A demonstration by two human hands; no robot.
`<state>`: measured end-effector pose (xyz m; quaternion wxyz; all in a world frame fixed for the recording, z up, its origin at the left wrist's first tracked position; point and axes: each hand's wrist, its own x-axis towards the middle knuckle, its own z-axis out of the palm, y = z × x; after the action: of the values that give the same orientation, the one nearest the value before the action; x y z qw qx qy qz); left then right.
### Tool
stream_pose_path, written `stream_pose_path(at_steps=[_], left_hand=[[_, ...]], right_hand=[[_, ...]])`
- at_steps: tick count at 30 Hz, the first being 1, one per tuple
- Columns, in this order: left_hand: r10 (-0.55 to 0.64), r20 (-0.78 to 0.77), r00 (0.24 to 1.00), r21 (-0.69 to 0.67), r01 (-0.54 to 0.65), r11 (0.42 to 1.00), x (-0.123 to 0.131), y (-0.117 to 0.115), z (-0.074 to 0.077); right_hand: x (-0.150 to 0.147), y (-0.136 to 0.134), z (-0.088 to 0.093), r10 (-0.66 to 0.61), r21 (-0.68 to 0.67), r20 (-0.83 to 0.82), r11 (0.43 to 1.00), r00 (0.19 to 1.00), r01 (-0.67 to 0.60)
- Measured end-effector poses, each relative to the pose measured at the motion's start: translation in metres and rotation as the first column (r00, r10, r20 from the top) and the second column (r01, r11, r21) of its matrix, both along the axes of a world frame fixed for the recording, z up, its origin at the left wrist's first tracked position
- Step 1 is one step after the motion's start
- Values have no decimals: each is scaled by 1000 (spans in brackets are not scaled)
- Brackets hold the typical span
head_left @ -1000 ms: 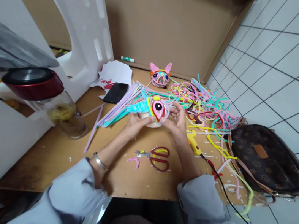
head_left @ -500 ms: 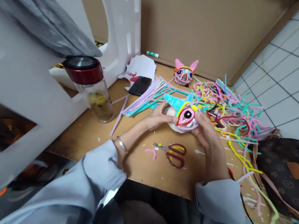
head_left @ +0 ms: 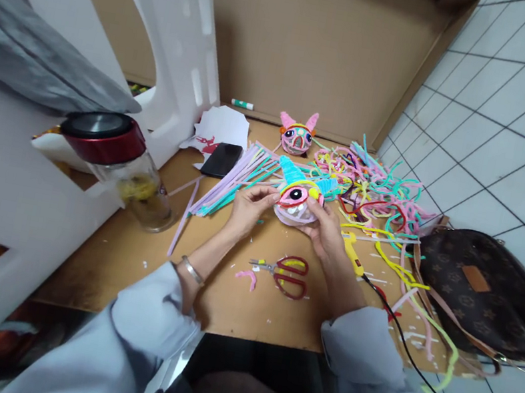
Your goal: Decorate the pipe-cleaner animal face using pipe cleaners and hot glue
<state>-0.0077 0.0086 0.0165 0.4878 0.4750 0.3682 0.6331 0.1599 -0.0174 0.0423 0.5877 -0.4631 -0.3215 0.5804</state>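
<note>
A small animal head made of pipe cleaners (head_left: 296, 211) is held over the table in front of me, with blue ears, a yellow band and a black eye ringed in pink and red. My right hand (head_left: 325, 231) grips its right side, the thumb near a yellow piece on the front. At the left edge, the fingertips of my left hand (head_left: 251, 208) are pinched together against the head by the eye. Red-handled scissors (head_left: 290, 276) lie below my hands, beside a short pink pipe-cleaner piece (head_left: 248, 278). The back of the head is hidden.
Behind stands a finished pink-eared head (head_left: 297, 139). Straight pipe cleaners (head_left: 235, 178) and a tangled heap (head_left: 385, 194) lie around. A phone (head_left: 221, 160), a glass bottle (head_left: 141, 192), a yellow glue gun (head_left: 354, 255) with its black cord and a brown bag (head_left: 493, 298) surround the work.
The head has turned, so both blue ears and more of its front show. My left hand has shifted from around its side to a pinch at the edge. The camera view has moved right.
</note>
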Motion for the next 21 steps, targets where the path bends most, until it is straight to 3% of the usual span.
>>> stream_pose_path(at_steps=[8, 15, 21], left_hand=[[46, -108, 993, 142, -30, 989, -1, -2, -7], [122, -266, 956, 307, -35, 951, -3, -13, 2], [115, -253, 961, 287, -39, 957, -2, -16, 5]], right_hand=[[0, 1, 3, -56, -15, -67, 998, 996, 55], [-3, -1, 5, -101, 40, -69, 994, 992, 104], [-6, -2, 1, -118, 93, -26, 988, 993, 120]])
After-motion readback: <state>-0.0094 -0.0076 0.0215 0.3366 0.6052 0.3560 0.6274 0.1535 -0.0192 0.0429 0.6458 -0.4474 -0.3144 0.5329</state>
